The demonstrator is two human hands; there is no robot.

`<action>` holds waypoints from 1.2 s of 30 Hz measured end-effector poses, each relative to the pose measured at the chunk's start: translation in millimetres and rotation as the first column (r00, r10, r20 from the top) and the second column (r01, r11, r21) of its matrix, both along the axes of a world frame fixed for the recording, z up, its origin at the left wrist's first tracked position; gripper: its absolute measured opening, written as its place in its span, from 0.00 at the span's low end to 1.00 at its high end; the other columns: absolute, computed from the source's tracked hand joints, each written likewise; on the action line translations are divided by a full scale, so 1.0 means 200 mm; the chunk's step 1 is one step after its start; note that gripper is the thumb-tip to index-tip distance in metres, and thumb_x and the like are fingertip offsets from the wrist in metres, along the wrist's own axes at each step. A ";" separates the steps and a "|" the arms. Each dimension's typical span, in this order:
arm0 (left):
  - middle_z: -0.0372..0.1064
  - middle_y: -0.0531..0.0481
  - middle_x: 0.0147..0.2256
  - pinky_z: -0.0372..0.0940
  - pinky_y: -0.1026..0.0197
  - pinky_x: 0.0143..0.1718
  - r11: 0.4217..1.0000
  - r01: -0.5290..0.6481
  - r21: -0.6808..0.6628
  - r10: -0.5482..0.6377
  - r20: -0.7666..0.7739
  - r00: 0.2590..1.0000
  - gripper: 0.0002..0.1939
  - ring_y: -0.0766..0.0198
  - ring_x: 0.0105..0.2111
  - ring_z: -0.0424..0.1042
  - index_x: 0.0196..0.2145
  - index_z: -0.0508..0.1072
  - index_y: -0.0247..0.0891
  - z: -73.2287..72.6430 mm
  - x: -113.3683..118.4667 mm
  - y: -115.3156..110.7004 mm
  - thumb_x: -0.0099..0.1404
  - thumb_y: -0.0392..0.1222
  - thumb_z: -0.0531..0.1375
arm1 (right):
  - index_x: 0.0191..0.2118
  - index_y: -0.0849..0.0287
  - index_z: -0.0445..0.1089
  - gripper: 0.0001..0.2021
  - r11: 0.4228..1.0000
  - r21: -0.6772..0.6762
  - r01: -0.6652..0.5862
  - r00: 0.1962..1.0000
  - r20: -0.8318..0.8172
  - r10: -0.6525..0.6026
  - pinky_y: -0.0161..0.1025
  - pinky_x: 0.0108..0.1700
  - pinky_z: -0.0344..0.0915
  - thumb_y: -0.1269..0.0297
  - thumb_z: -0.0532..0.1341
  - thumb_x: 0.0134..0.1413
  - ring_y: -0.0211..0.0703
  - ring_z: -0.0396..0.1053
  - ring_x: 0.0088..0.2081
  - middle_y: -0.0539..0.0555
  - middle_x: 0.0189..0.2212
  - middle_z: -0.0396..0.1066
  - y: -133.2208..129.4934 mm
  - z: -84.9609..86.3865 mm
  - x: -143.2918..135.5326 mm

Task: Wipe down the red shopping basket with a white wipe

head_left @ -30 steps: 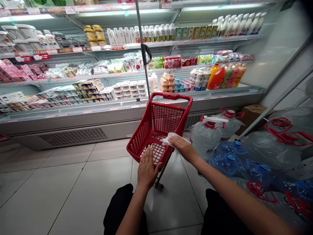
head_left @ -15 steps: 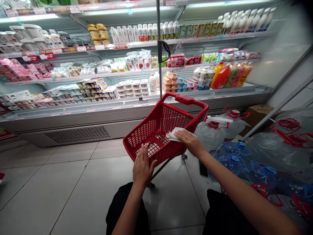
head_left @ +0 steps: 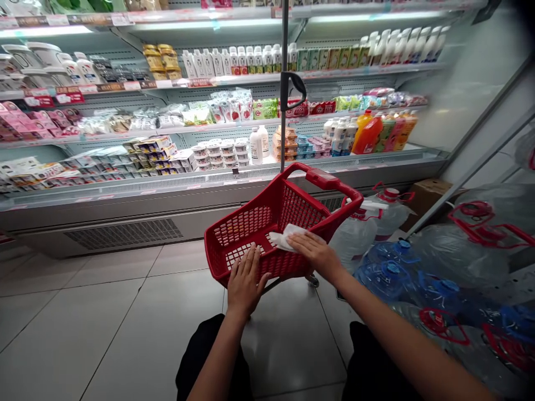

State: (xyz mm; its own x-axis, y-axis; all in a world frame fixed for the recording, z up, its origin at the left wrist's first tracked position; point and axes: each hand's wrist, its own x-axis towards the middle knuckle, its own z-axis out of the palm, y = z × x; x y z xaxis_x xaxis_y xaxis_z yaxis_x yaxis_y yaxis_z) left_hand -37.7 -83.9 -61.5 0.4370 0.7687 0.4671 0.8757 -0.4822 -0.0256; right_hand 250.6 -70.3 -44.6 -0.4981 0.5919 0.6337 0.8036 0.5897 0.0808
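A red plastic shopping cart [head_left: 288,265] with lattice sides stands in front of me, its basket holding no goods. My left hand [head_left: 243,285] lies on the near rim with fingers stretched out and thumb apart. Further right along that rim, my right hand [head_left: 314,253] presses a crumpled white wipe [head_left: 281,240] against the edge, fingers over the top. Part of the wipe hangs towards the inside of the basket. Whether it is paper or cloth I cannot tell.
An open chilled display [head_left: 125,209] with bottles, cartons and tubs runs behind the cart. A dark pole with a handle [head_left: 285,92] rises before it. Large water jugs [head_left: 393,273] crowd the right side, near a cardboard box [head_left: 426,192]. Grey tiles [head_left: 125,312] cover the floor.
My right hand has slid the wipe left and down along the near rim, closer to my left hand. The left hand stays on the rim. The view has shifted slightly.
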 end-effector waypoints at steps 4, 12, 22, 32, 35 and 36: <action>0.47 0.50 0.74 0.54 0.47 0.70 1.000 0.020 0.003 -0.020 0.006 1.000 0.38 0.53 0.71 0.58 0.77 0.34 0.48 0.02 -0.07 0.02 0.79 0.55 0.48 | 0.74 0.53 0.57 0.32 0.984 0.052 0.171 0.985 -0.021 -0.170 0.53 0.73 0.56 0.81 0.48 0.69 0.45 0.67 0.66 0.53 0.66 0.68 -0.03 0.11 0.31; 0.51 0.44 0.73 0.51 0.43 0.72 1.000 0.006 -0.005 -0.006 0.093 0.996 0.38 0.51 0.72 0.56 0.77 0.41 0.39 0.02 0.15 0.08 0.79 0.58 0.46 | 0.72 0.54 0.61 0.33 0.948 0.049 0.314 0.944 -0.119 -0.307 0.54 0.74 0.57 0.83 0.47 0.65 0.47 0.64 0.68 0.54 0.67 0.67 -0.06 0.08 0.35; 0.53 0.46 0.73 0.50 0.47 0.74 0.976 0.213 -0.041 -0.204 0.155 0.967 0.36 0.56 0.73 0.53 0.77 0.43 0.40 0.01 0.45 0.14 0.79 0.52 0.50 | 0.69 0.53 0.65 0.31 0.977 0.010 0.215 0.977 -0.015 -0.215 0.53 0.73 0.58 0.81 0.49 0.65 0.45 0.70 0.63 0.53 0.63 0.72 0.04 0.13 0.37; 0.59 0.46 0.71 0.52 0.45 0.73 0.979 0.203 -0.023 -0.194 0.208 0.959 0.32 0.55 0.71 0.57 0.76 0.47 0.43 0.03 0.39 0.12 0.79 0.50 0.49 | 0.68 0.54 0.65 0.29 0.927 0.047 0.372 0.925 -0.094 -0.367 0.53 0.73 0.57 0.80 0.49 0.66 0.48 0.67 0.66 0.55 0.63 0.71 -0.05 0.23 0.60; 0.55 0.45 0.73 0.51 0.44 0.74 0.985 0.171 -0.014 -0.164 0.211 0.964 0.34 0.54 0.73 0.54 0.76 0.45 0.42 0.06 0.46 0.10 0.79 0.51 0.49 | 0.70 0.54 0.63 0.32 0.959 0.036 0.280 0.958 -0.066 -0.277 0.53 0.74 0.55 0.82 0.48 0.65 0.46 0.65 0.67 0.54 0.65 0.70 -0.09 0.18 0.42; 0.53 0.45 0.73 0.50 0.44 0.74 0.983 0.185 -0.013 -0.179 0.201 0.963 0.35 0.54 0.73 0.52 0.77 0.44 0.41 0.08 0.50 0.10 0.79 0.51 0.49 | 0.70 0.54 0.63 0.32 0.967 0.038 0.253 0.966 -0.065 -0.250 0.53 0.74 0.56 0.82 0.48 0.65 0.46 0.65 0.67 0.54 0.65 0.69 -0.10 0.16 0.37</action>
